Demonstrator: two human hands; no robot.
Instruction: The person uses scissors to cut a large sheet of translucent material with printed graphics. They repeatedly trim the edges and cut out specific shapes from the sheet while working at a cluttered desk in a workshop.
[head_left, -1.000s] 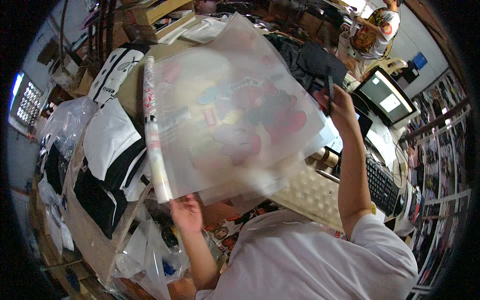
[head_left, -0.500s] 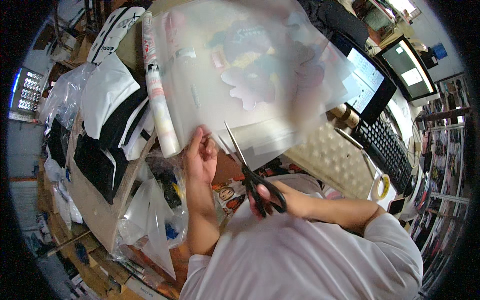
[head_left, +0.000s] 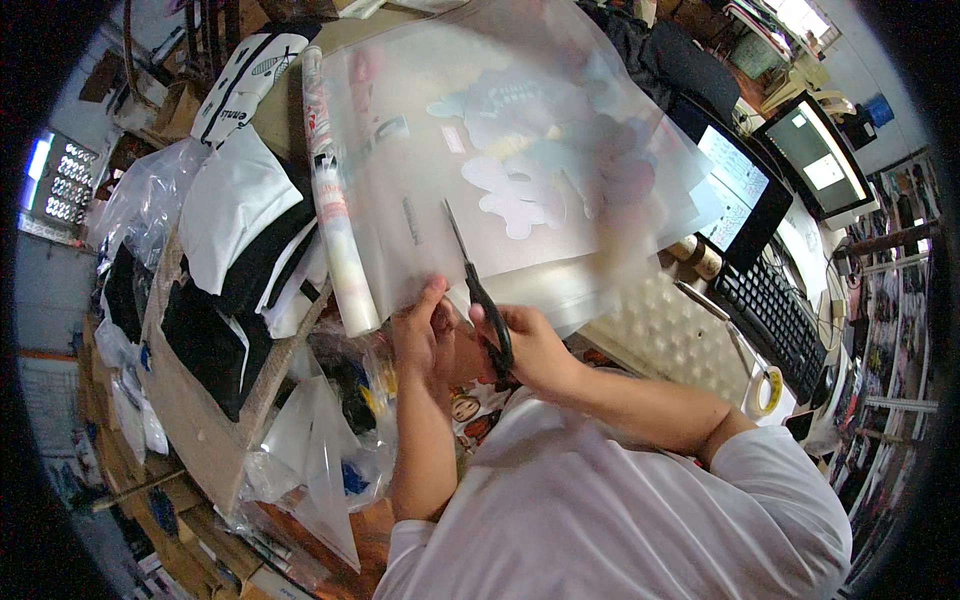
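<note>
Film sheet (head_left: 480, 170) translucent, printed | left hand (head_left: 422, 335) pinches edge | right hand (head_left: 525, 345) grips scissors (head_left: 480, 290)

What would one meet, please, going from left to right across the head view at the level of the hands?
Folded black and white clothes → film roll → left hand → scissors → right hand → keyboard

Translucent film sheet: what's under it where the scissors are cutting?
Through the translucent film sheet show printed cut-out shapes, pale and pinkish, blurred. The table surface beneath is hidden. The scissors in the right hand lie over the sheet; the left hand pinches its lower edge.
</note>
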